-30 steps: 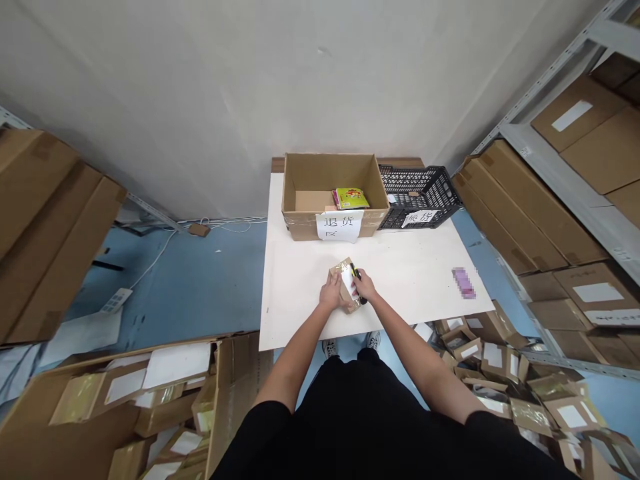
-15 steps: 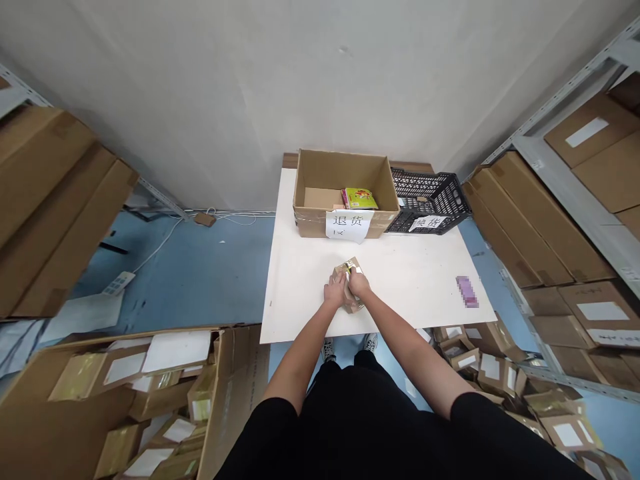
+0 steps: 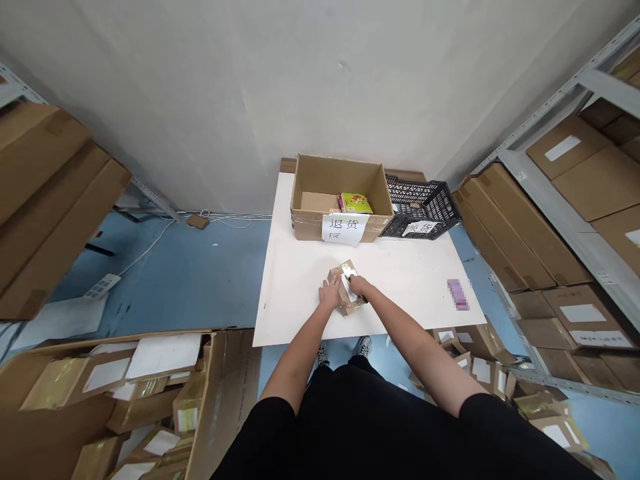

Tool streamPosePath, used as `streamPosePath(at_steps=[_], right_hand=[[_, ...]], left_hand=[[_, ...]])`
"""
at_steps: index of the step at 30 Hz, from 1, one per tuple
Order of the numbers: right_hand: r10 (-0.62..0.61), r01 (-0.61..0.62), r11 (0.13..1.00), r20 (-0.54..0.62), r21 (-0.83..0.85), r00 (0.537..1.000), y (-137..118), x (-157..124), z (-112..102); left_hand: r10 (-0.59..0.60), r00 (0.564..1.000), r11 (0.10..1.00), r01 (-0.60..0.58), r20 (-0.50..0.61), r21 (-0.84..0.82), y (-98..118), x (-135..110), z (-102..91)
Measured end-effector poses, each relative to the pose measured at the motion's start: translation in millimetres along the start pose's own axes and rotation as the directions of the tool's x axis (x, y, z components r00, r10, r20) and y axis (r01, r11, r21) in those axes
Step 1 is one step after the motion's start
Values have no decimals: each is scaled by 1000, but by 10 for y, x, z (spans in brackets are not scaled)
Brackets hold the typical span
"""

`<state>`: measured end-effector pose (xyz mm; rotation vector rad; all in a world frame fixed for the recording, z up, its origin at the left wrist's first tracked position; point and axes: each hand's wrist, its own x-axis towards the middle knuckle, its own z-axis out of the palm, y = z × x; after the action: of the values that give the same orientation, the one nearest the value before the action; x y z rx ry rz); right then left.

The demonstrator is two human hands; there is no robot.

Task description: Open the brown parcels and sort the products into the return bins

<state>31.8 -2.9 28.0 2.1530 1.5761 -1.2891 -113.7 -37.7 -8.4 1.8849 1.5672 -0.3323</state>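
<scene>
A small brown taped parcel (image 3: 345, 280) with a white label lies on the white table (image 3: 405, 280) in front of me. My left hand (image 3: 330, 293) rests against the parcel's left side, fingers laid on it. My right hand (image 3: 359, 287) is closed round a small black and yellow cutter, its tip on the parcel's top.
An open cardboard box (image 3: 342, 197) with a paper sign and colourful packs inside stands at the table's back, a black plastic crate (image 3: 423, 207) beside it. A pink item (image 3: 457, 294) lies at the right. Cartons of small parcels (image 3: 130, 393) flank me; shelves of boxes (image 3: 550, 220) stand right.
My right hand slid along the parcel's top with the cutter, forward and then back toward me. The left hand stayed on the parcel's side. My head shifted slightly.
</scene>
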Motion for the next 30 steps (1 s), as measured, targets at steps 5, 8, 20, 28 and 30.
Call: streamPosePath(at_steps=[5, 8, 20, 28, 30], right_hand=[[108, -111, 993, 96, 35, 990, 180, -219, 75], [159, -173, 981, 145, 88, 977, 439, -387, 152], [3, 18, 994, -198, 107, 980, 1163, -609, 64], [230, -185, 971, -385, 151, 894, 1333, -78, -2], [212, -156, 973, -392, 169, 895, 1442, 54, -120]], left_hand=[[9, 1000, 1000, -9, -29, 12, -22, -14, 5], [9, 999, 1000, -8, -46, 18, -11, -11, 14], [26, 1000, 999, -26, -6, 37, 74, 23, 106], [-188, 977, 981, 182, -103, -61, 1145, -137, 736], [-196, 977, 980, 191, -89, -58, 1341, -211, 873]])
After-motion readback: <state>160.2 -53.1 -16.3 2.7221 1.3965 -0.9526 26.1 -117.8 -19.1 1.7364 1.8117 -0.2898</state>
